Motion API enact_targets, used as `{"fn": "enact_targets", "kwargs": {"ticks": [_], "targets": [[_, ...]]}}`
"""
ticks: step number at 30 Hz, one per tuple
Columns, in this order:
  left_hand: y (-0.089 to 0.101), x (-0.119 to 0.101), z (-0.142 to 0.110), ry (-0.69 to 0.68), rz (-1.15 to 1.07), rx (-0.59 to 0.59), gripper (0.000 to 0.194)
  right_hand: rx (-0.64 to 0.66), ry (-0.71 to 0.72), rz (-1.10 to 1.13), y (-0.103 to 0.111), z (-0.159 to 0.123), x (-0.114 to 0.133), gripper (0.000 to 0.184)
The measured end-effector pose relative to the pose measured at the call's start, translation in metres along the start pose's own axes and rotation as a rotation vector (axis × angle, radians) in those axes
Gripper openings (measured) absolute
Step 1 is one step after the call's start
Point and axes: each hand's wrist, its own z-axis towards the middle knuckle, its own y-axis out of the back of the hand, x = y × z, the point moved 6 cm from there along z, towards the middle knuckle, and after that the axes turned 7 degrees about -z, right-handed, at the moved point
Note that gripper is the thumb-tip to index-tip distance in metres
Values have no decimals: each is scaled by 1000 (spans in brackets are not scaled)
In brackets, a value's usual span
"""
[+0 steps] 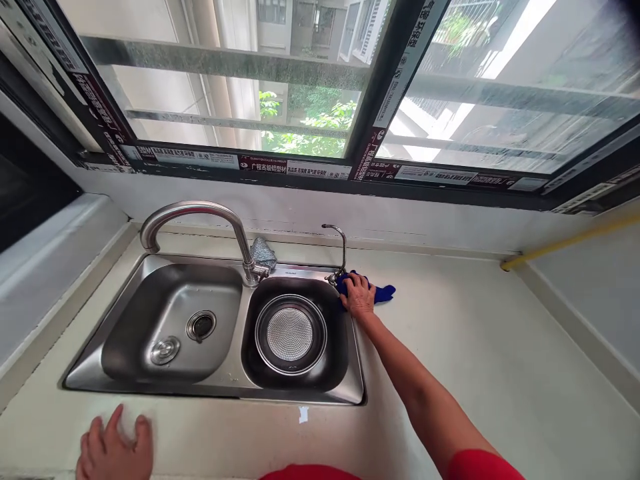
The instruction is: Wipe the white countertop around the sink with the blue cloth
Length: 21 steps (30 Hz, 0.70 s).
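Cloth gripped under right hand at sink far-right corner; likely wiping. Next stroke calls for skirting small tap. Left hand spread, seemingly empty.

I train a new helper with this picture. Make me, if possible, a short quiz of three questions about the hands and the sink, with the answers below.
1. True or false: the right hand is on the blue cloth.
2. Which basin holds the perforated round bowl?
A. The left basin
B. The right basin
3. Fill in one word: of the large tap and the small tap, the ____ one is nearer to the right hand.

Key: 1. True. 2. B. 3. Small.
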Motion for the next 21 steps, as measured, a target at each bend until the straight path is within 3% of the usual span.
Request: {"fn": "enact_targets", "kwargs": {"ticks": [4, 9, 16, 21], "targets": [[1, 2, 0, 30, -31, 20, 73, -20, 34, 36, -1, 1, -2, 41], [8, -8, -3, 16, -34, 11, 75, -37, 77, 77, 4, -30, -4, 39], [9, -5, -5, 15, -51, 20, 76, -46, 96, 98, 21, -120, -1, 35], [8, -2, -6, -34, -110, -29, 75, -28, 69, 103, 30, -191, 15, 33]]}}
